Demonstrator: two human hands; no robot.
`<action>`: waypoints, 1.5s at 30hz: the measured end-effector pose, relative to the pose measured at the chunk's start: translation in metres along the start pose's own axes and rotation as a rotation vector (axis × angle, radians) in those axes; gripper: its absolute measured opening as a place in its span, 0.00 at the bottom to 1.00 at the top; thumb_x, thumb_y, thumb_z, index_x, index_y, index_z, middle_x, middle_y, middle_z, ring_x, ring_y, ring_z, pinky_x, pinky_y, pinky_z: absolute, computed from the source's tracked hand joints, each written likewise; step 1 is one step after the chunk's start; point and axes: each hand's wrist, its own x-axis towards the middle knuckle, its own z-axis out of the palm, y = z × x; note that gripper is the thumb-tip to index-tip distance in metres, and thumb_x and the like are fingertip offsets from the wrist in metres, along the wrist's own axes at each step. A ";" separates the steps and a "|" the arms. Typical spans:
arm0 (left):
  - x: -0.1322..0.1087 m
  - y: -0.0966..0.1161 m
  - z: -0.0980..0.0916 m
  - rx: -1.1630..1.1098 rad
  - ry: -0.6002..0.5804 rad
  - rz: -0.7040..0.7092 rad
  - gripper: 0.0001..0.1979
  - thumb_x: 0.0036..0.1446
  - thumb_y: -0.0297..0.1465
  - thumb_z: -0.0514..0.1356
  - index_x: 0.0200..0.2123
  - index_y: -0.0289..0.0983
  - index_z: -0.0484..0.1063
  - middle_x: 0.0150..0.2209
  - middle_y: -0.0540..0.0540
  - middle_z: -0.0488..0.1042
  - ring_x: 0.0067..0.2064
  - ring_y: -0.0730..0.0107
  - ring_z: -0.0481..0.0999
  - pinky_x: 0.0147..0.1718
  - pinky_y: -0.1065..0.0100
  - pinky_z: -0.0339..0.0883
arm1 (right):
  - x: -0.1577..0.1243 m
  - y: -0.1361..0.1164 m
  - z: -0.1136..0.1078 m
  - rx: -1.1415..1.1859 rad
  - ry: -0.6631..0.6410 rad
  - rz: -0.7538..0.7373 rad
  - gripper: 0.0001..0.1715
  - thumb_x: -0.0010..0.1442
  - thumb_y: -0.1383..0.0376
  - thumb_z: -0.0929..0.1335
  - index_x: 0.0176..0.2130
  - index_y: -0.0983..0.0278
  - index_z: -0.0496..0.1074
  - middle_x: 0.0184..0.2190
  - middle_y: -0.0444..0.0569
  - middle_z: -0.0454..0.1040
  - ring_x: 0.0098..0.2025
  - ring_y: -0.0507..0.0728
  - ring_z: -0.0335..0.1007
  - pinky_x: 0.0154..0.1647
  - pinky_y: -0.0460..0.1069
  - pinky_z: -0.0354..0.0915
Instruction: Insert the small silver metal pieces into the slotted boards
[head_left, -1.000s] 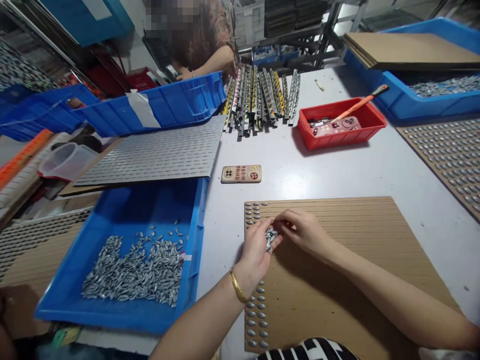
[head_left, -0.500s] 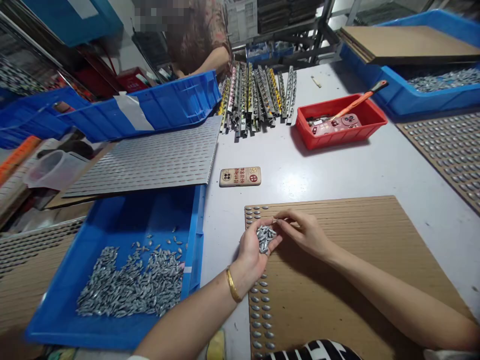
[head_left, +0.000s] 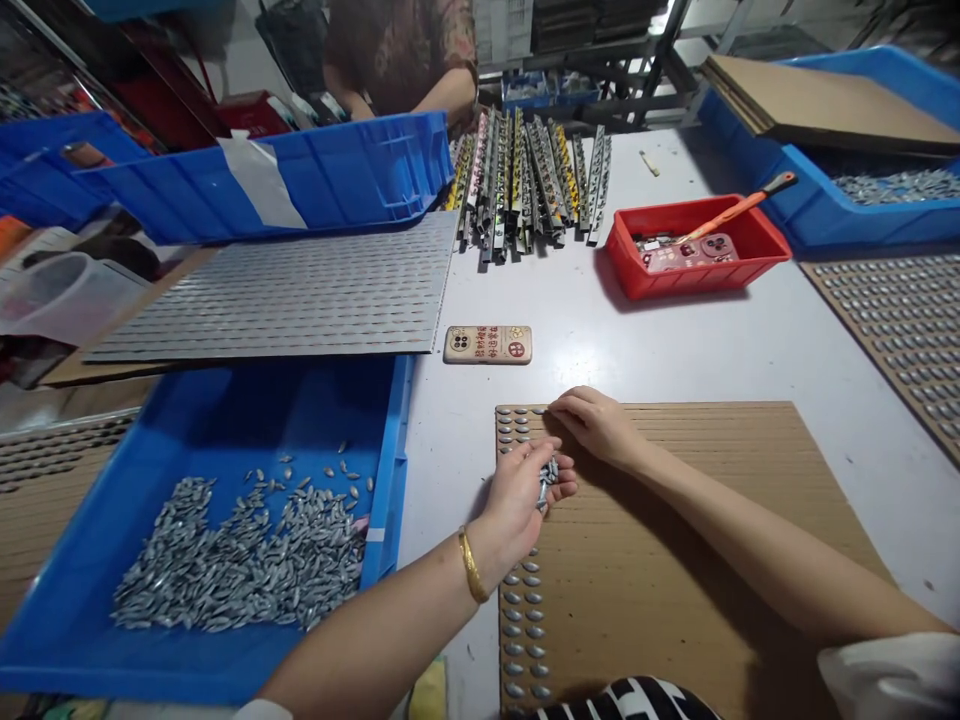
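My left hand [head_left: 521,490] is cupped above the left side of a ridged cardboard sheet [head_left: 697,540]. Small grey metal, pointed-oval pieces [head_left: 549,474] lie in its palm, partly covered by the thumb. Beyond it, my right hand [head_left: 596,425] touches the sheet near its far left corner, fingertips pinched together at the top row. Whatever is between those fingertips is too small and hidden to make out. Two columns of the same oval pieces [head_left: 533,598] run along the sheet's left edge, with a further one in the top row.
A blue bin [head_left: 386,440] with many loose oval pieces stands left, under a slotted grey sheet [head_left: 300,290]. A phone [head_left: 487,345] lies beyond the cardboard. Farther back are a red tray [head_left: 697,275], patterned strips [head_left: 525,190] and a person [head_left: 405,60]. A filled sheet [head_left: 892,330] lies right.
My right hand has moved from my left palm out to the cardboard's far left edge. My left hand has turned slightly, its thumb now over the pieces. The view has shifted a little.
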 end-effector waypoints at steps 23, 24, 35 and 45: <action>0.017 0.000 -0.004 0.078 -0.029 0.106 0.10 0.52 0.34 0.64 0.33 0.35 0.67 0.26 0.50 0.70 0.23 0.79 0.68 0.20 0.76 0.60 | -0.006 -0.037 -0.037 0.676 -0.200 0.267 0.13 0.60 0.60 0.67 0.44 0.62 0.74 0.39 0.50 0.74 0.36 0.54 0.70 0.33 0.49 0.66; 0.018 0.000 -0.005 0.077 -0.030 0.107 0.11 0.51 0.35 0.65 0.33 0.35 0.67 0.25 0.50 0.69 0.23 0.79 0.67 0.19 0.76 0.59 | -0.007 -0.039 -0.036 0.735 -0.206 0.303 0.13 0.59 0.60 0.67 0.43 0.63 0.74 0.38 0.50 0.75 0.36 0.54 0.71 0.35 0.49 0.67; 0.018 -0.005 -0.002 0.132 -0.038 0.031 0.18 0.52 0.44 0.63 0.33 0.34 0.69 0.23 0.50 0.67 0.21 0.81 0.62 0.15 0.78 0.44 | -0.024 -0.041 -0.034 0.436 -0.030 0.038 0.10 0.64 0.66 0.64 0.42 0.62 0.73 0.35 0.49 0.75 0.35 0.53 0.71 0.35 0.49 0.68; 0.015 0.001 0.001 0.099 -0.039 -0.038 0.10 0.51 0.29 0.58 0.38 0.32 0.70 0.27 0.44 0.72 0.22 0.76 0.67 0.15 0.75 0.49 | -0.018 0.014 -0.020 0.026 0.019 0.034 0.12 0.64 0.68 0.61 0.39 0.62 0.74 0.36 0.52 0.74 0.35 0.55 0.70 0.36 0.50 0.68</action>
